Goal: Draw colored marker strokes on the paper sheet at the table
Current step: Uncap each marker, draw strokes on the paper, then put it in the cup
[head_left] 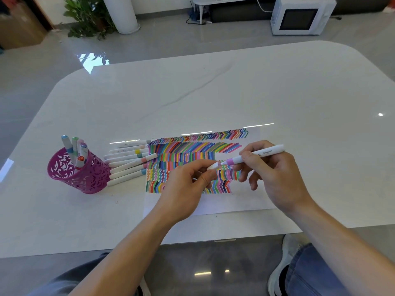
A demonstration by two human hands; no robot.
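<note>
White and glossy with faint grey veins, the surface (213,92) fills most of the head view, its rounded corners at the far left and far right. The paper sheet (245,199) lies flat on it near the front edge, a little right of the middle. Rows of short colored strokes (192,150) cover the sheet's far and left parts, and a bare white band runs along its near side.

The right grip (275,174) holds a marker (263,154) above the right half of the sheet, thumb and fingers curled round its white barrel. The marker lies nearly level, its lilac band and tip pointing left. The left grip (188,189) pinches a small white cap (212,166) between thumb and forefinger over the middle of the sheet. The marker's tip sits right at the cap's mouth; whether it has gone inside cannot be told.

Left of the sheet, a row of white markers (128,161) lies side by side on the surface, their colored ends touching or overlapping the sheet's left edge. Further left stands a magenta cut-out pen cup (79,174), upright, with several markers (74,150) standing in it.

On the floor beyond the surface are a white microwave (301,16) at far right, a leafy plant (89,16) at far left and a white column (124,13) just beside the plant. At the near right a grey shoe (284,263) shows below the surface edge.
</note>
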